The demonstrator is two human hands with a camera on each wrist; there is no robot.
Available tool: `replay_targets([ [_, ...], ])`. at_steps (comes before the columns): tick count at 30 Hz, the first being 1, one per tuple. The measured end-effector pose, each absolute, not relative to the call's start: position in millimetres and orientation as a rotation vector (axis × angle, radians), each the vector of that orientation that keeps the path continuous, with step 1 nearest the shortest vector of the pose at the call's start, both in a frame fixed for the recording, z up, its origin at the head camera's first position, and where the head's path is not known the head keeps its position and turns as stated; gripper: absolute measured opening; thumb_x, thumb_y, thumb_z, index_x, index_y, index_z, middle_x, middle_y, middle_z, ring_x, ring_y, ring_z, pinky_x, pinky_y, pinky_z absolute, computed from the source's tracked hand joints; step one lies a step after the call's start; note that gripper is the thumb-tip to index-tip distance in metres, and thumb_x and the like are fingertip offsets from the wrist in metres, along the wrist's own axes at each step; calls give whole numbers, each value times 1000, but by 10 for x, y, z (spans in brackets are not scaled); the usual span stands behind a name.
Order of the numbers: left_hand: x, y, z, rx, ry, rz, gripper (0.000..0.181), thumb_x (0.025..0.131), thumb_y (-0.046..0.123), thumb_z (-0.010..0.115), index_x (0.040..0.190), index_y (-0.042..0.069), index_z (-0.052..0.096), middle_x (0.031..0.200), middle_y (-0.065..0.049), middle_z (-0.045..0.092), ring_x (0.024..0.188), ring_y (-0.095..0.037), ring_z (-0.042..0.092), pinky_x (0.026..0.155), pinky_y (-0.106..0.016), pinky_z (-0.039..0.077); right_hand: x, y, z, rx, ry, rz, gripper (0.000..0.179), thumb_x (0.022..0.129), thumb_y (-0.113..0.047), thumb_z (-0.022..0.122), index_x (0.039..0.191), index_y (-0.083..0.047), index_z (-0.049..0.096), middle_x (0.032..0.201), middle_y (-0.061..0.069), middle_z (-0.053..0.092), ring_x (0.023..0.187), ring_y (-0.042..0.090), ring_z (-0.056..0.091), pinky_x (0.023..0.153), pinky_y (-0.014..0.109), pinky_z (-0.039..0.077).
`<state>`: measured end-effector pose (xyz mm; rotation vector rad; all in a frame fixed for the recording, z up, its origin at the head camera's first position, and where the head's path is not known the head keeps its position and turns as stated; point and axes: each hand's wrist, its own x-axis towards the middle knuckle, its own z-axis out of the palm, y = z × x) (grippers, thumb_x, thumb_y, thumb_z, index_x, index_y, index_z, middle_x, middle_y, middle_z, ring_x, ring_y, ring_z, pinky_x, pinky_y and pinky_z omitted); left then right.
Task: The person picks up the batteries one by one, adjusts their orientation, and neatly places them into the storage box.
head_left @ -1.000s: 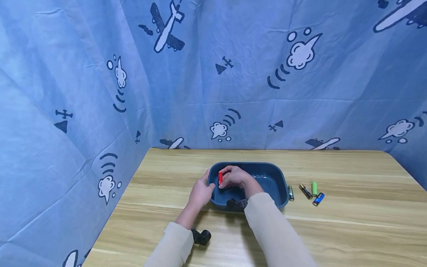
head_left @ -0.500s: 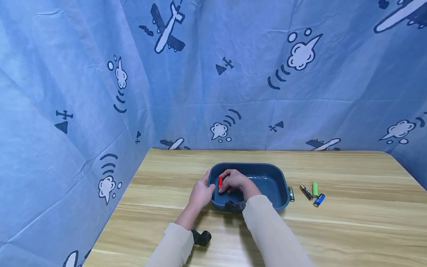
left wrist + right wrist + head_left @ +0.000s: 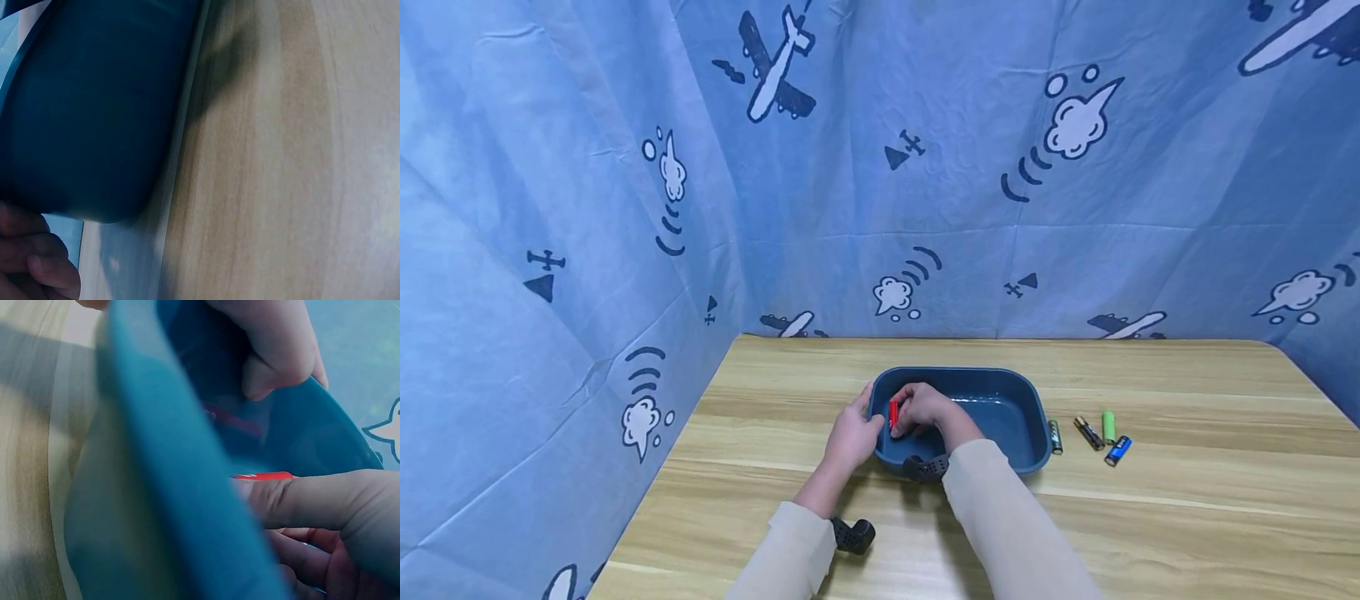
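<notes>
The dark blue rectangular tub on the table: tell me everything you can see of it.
The dark blue rectangular tub looks like glossy plastic, with rounded corners, a thin rim and no lid on it. It stands upright, open side up, on the light wood-grain table. The bare left hand grips its left wall, thumb inside. The bare right hand is inside, pinching a red cylindrical battery; whether these touch the tub is unclear.

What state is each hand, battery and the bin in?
Bin: upright on table
Red battery: held inside bin
Left hand: grips bin's rim
Right hand: pinches red battery
Dark green battery: on table
Black-gold battery: on table
Lime battery: on table
Blue battery: on table
</notes>
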<state>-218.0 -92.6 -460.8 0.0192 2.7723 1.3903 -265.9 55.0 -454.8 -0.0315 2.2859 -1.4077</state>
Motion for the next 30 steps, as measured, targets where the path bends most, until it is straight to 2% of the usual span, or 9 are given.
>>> replay_targets([
  [15, -2178, -921, -4593, -23, 2746, 1385, 59, 88, 16, 51, 144, 16, 35, 50, 2, 38, 41, -14, 40, 40, -25, 32, -2653, 536, -4549, -55, 2347, -1329, 45, 64, 2, 81, 104, -3, 61, 69, 6, 60, 59, 16, 55, 61, 31, 52],
  [30, -2155, -918, -4566, -28, 2724, 1401, 60, 88, 16, 49, 145, 15, 33, 51, 2, 39, 41, -14, 40, 41, -24, 32, -2634, 506, -4543, -61, 2359, -1321, 48, 63, 3, 81, 106, 0, 59, 69, 7, 59, 59, 17, 57, 62, 34, 54],
])
